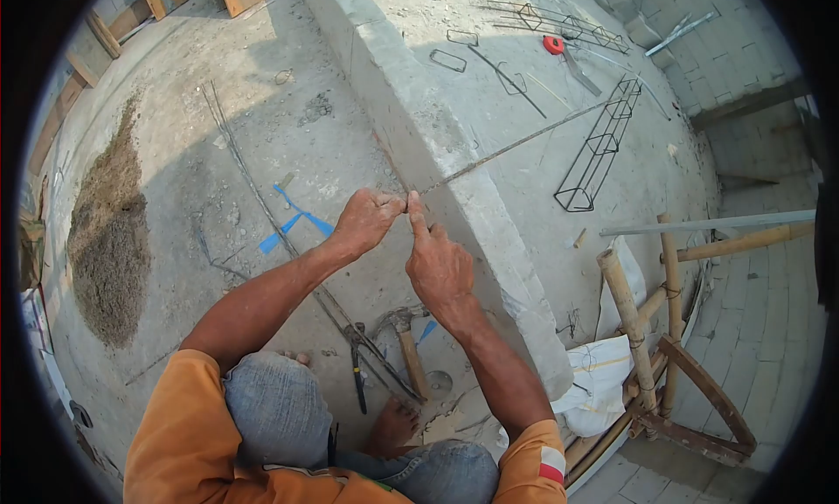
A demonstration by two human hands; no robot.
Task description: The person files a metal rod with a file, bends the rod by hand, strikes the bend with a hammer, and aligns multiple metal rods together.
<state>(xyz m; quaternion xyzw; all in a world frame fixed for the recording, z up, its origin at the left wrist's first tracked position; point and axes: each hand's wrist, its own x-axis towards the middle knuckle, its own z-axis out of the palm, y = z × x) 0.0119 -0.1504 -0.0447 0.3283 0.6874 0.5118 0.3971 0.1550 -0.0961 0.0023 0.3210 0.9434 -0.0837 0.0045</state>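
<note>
A thin ribbed steel bar (pixel 516 146) runs from my fingers across the concrete ledge (pixel 502 229) toward the upper right. My left hand (pixel 367 218) is closed, pinching near its close end. Right beside it, my right hand (pixel 440 264) has its index finger stretched up to the bar's end and the other fingers curled; its grip is partly hidden. Below my hands, a claw hammer (pixel 409 355) and pincers with dark handles (pixel 357 373) lie on the floor near my foot. Long steel bars (pixel 253 185) stretch under my left forearm, with blue strips (pixel 301 216) close by.
Beyond the ledge lie a wire rebar cage (pixel 603 146), another cage (pixel 568 28), rectangular stirrups (pixel 448 60) and a red tool (pixel 553 45). A sand pile (pixel 109 242) is at left. Bamboo poles (pixel 622 303) and a white sack (pixel 599 377) stand at lower right.
</note>
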